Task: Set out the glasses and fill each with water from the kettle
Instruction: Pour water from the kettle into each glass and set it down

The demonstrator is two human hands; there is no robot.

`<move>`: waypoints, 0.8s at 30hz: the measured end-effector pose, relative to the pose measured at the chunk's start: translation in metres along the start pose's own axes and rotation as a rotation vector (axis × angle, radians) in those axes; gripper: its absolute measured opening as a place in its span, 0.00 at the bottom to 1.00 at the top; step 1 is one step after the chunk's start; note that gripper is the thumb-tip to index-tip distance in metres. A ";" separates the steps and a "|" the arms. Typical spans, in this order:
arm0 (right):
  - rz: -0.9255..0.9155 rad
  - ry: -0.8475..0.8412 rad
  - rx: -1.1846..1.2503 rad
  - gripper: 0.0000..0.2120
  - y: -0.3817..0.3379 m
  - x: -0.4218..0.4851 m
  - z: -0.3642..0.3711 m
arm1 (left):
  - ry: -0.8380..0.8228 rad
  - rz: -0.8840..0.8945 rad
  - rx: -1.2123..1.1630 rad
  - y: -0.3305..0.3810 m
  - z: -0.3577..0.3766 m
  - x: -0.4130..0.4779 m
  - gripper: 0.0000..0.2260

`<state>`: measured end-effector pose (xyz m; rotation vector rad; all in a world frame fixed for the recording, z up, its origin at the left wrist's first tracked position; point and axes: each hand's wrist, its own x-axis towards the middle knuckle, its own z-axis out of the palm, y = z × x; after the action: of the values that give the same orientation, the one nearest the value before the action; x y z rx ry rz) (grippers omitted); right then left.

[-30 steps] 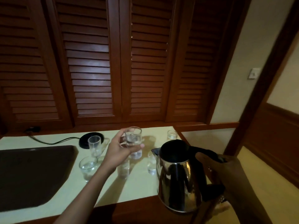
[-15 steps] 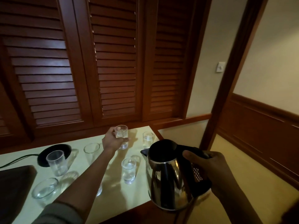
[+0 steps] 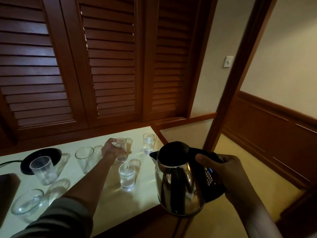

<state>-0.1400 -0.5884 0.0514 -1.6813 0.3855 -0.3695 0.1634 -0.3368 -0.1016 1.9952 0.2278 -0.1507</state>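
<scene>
My left hand point(image 3: 112, 150) grips a small glass with water point(image 3: 121, 148), which rests on or just above the pale countertop point(image 3: 109, 201) near its back. My right hand point(image 3: 221, 176) holds the steel kettle point(image 3: 178, 184) by its black handle, upright, off the counter's right front corner. Two other small glasses hold water: one near the back right corner point(image 3: 148, 143) and one in the middle point(image 3: 127, 176). Empty glasses stand to the left: a tall one point(image 3: 84, 157), a plastic tumbler point(image 3: 43, 170) and a wide low glass point(image 3: 27, 201).
The kettle's black round base point(image 3: 28, 160) with its cord lies at the back left. A dark panel point(image 3: 7, 191) is set in the counter at the far left. Wooden louvred doors rise behind; a doorway and floor open to the right.
My left hand has carried the filled glass from mid-air down and away toward the back of the counter. The view has swung to the right. The kettle stays held upright.
</scene>
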 end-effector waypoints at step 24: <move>0.016 -0.107 -0.002 0.16 -0.007 -0.027 0.050 | 0.122 0.045 0.181 0.004 -0.167 -0.051 0.32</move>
<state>-0.1408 -0.5316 0.0506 -1.6911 0.3195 -0.2664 0.1151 -0.1919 -0.0175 2.1911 0.2545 -0.0210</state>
